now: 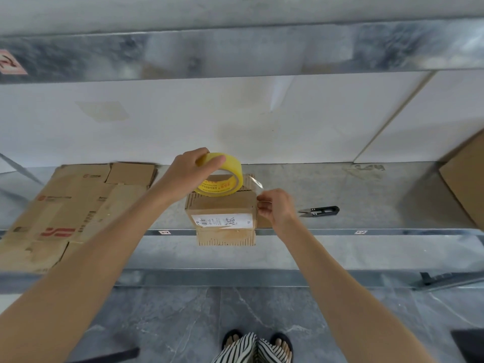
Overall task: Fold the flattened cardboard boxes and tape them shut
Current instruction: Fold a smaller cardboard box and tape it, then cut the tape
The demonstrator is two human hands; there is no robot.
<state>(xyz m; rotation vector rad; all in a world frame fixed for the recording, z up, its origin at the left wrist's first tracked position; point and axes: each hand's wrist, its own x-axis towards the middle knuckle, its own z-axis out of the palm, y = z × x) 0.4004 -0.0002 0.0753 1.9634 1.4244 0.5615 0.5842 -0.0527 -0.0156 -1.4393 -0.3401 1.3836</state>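
Centre frame: small box [222, 205] stands folded on the shelf [366, 200], near its front edge, label [222, 221] on the face toward you.

L hand [190, 169]: curled over the top of the yellow roll [225, 179], thumb on the outer face. Roll stands on edge over the box's far top, touching or just above it; can't tell which.

R hand [275, 208]: fingers pinched narrow at the box's upper-right edge, apparently holding the free end of the tape [255, 180]. The clear strip shows betw. roll and R hand, slack and glinting, off the box's far-right corner.

Key relation: strip runs left-right, roll toward the left and free end at the right, so it lies across the box top, not front to back. The box sits directly betw. your hands, both about equally near. Whether the top seam runs the same way is hidden by the roll.

Judgement: taping step under way, strip not yet laid flat. Next prob. needs the end stuck down the right side, then the roll drawn leftward.

Snips [319, 211] lie just right of the R hand, so that hand is nearer for the cut. Flat boxes [68, 205] wait at frame left, nearer the L arm.
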